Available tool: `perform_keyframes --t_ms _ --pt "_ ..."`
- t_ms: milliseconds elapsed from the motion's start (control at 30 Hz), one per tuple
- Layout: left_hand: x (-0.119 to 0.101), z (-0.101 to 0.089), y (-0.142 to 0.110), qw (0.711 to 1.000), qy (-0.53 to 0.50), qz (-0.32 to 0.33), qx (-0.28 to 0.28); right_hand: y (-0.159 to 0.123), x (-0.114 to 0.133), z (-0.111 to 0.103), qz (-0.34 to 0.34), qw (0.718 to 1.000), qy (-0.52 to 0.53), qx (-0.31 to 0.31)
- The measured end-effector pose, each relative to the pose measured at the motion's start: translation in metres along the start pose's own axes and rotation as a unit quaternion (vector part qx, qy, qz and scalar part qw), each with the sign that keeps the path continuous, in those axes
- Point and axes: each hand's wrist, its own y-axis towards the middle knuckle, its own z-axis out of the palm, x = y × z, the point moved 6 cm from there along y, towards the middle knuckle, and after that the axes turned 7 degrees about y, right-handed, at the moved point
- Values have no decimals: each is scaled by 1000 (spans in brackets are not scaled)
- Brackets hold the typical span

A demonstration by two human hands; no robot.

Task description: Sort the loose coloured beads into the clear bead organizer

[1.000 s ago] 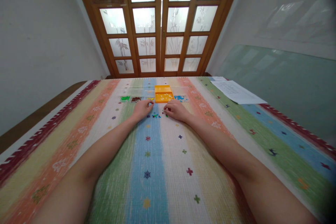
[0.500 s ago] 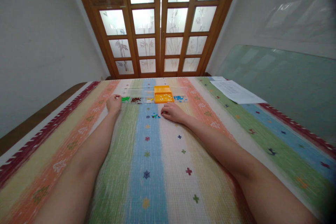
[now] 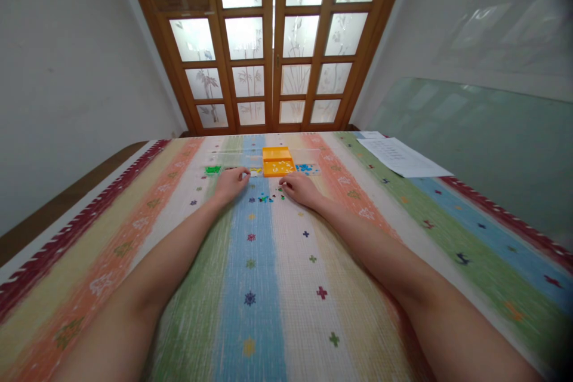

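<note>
My left hand [image 3: 230, 184] is closed, fingertips together, just left of a clear box with yellow and white pieces [image 3: 255, 172]. It hides most of the box of dark brown pieces; whatever sits in its fingers is too small to see. Left of it is a clear box of green pieces [image 3: 213, 170]. In front of the open orange box [image 3: 267, 172], which holds pale pieces, my right hand [image 3: 302, 189] rests with curled fingers pressed together. I cannot make out anything in them. Beside its fingertips lies a loose pile of tiny blue, green and dark pieces [image 3: 264, 198].
Right of the orange box is a clear box of blue pieces [image 3: 306, 169]. A striped cloth [image 3: 250, 322] covers the table. Sheets of paper [image 3: 398, 157] lie at the far right, beside a glass panel [image 3: 474, 137]. Wooden glazed doors [image 3: 274, 71] stand beyond the table.
My left hand has moved right, from the green pieces across the brown ones toward the yellow and white ones. My right hand has shifted slightly right, uncovering small pieces beside the pile.
</note>
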Motion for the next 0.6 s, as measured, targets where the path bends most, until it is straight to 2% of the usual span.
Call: perform_keyframes --t_ms 100,200,333,600 --pt "-37 11 -9 996 5 65 53 0 -3 3 3 1000 -9 13" --pt "-60 22 -19 989 7 110 98 0 -4 5 1 1000 -11 23" --pt "-72 29 -25 986 8 121 111 0 -4 7 -1 1000 1 31" --pt "-86 36 -24 987 31 94 126 4 -6 12 -3 1000 -1 11"
